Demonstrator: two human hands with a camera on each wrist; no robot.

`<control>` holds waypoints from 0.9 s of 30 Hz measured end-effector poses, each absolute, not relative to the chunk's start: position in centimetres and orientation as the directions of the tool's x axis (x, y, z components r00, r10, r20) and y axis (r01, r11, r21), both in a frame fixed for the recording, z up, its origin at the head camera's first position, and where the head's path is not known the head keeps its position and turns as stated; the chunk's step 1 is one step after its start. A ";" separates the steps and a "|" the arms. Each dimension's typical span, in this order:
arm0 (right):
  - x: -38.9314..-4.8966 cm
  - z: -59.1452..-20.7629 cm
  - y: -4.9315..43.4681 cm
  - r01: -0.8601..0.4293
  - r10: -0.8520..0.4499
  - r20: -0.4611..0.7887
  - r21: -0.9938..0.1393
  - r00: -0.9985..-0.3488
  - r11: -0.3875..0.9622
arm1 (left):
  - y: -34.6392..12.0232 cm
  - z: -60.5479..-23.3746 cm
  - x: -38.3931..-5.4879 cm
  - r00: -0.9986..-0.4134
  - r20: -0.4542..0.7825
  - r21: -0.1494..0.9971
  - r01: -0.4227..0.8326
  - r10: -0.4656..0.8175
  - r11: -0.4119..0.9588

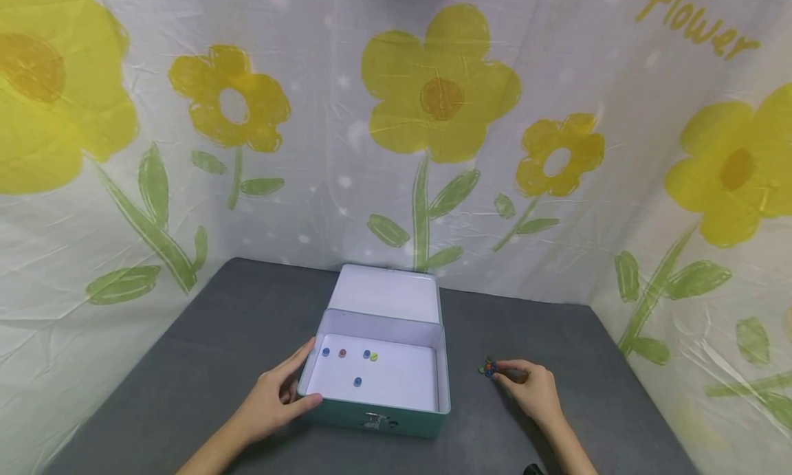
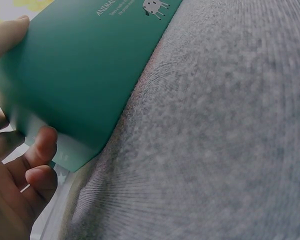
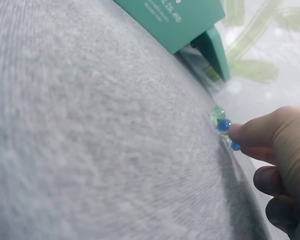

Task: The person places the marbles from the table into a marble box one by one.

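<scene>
Your right hand (image 1: 533, 392) has its grip pinched on small round glassy marbles (image 1: 487, 368), at the grey fabric-like worktop (image 1: 526, 330), right of the open green metal-looking box (image 1: 417, 424). Your left hand (image 1: 272, 398) holds its corner, probably for steadiness.

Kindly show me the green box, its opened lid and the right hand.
Green box (image 1: 346, 416): head view, front wall.
Opened lid (image 1: 385, 293): head view, inner face.
Right hand (image 1: 537, 390): head view, near thumb base.

The left hand (image 2: 7, 200) holds a green box (image 2: 85, 75) on grey cloth (image 2: 205, 140).
</scene>
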State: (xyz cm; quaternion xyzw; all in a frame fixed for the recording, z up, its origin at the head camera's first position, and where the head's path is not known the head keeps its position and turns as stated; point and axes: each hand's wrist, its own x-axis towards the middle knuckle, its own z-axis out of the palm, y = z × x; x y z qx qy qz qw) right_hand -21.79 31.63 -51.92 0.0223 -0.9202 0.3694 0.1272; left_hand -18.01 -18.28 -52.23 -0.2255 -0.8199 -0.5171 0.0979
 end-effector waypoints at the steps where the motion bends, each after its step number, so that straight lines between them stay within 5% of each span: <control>1: -21.8 -52.0 31.6 -0.133 0.053 0.249 -0.673 -0.967 0.728 | -18.2 -52.2 -18.0 -0.877 0.398 0.803 0.475 0.270 0.359; 27: -22.2 -53.0 30.8 -0.209 0.039 0.323 -0.694 -0.946 0.689 | -18.1 -52.0 -17.9 -0.884 0.384 0.805 0.461 0.265 0.373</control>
